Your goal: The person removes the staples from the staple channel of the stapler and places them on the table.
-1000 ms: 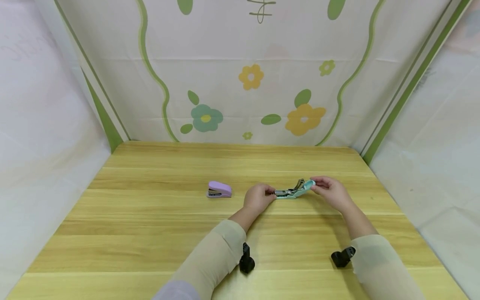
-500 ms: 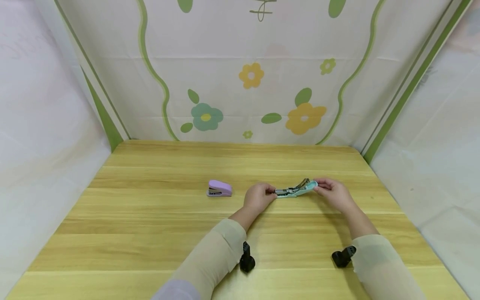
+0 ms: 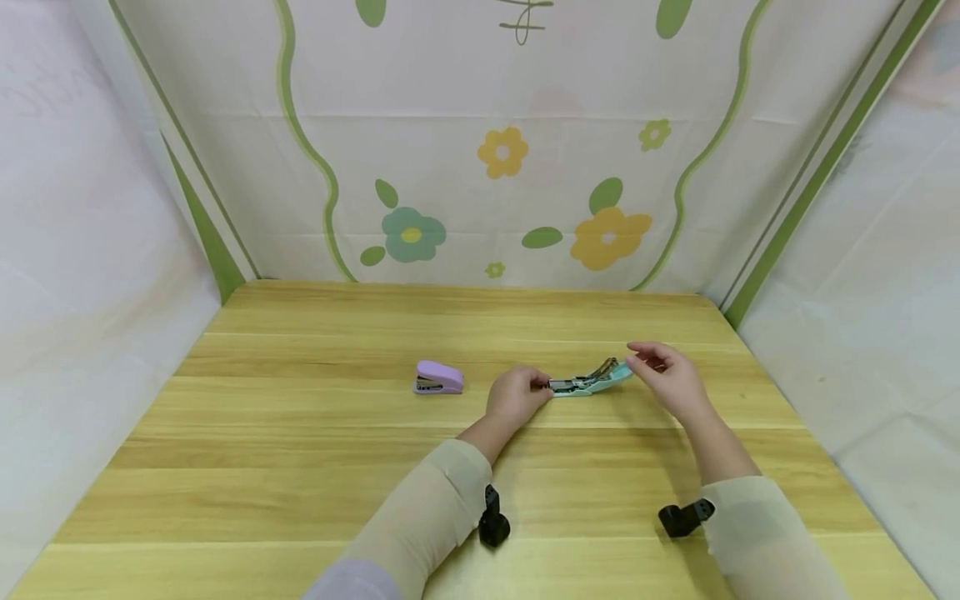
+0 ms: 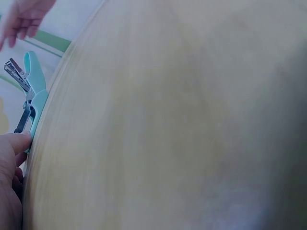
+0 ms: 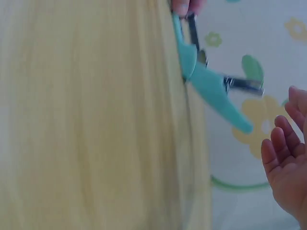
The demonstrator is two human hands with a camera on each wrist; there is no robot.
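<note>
A teal stapler [image 3: 597, 386] lies on the table, swung wide apart, its top cover tilted up to the right and its metal magazine raised off the cover. My left hand [image 3: 516, 397] pinches the left end of its base between thumb and fingers, as the left wrist view also shows. Just past the cover's raised tip is my right hand [image 3: 672, 385], its fingers loosely bent and holding nothing. A gap between that hand [image 5: 290, 153] and the teal cover [image 5: 220, 98] shows in the right wrist view.
A purple stapler [image 3: 441, 378] stands on the wooden table [image 3: 300, 483], left of my left hand. Behind the table hangs a flower-printed cloth [image 3: 465, 100], with pale cloth walls on both sides. Black wrist cameras sit at both sleeves.
The teal stapler's top cover and magazine have swung down to the right. My right hand has let go of the cover and drawn slightly away. The left hand keeps its place.
</note>
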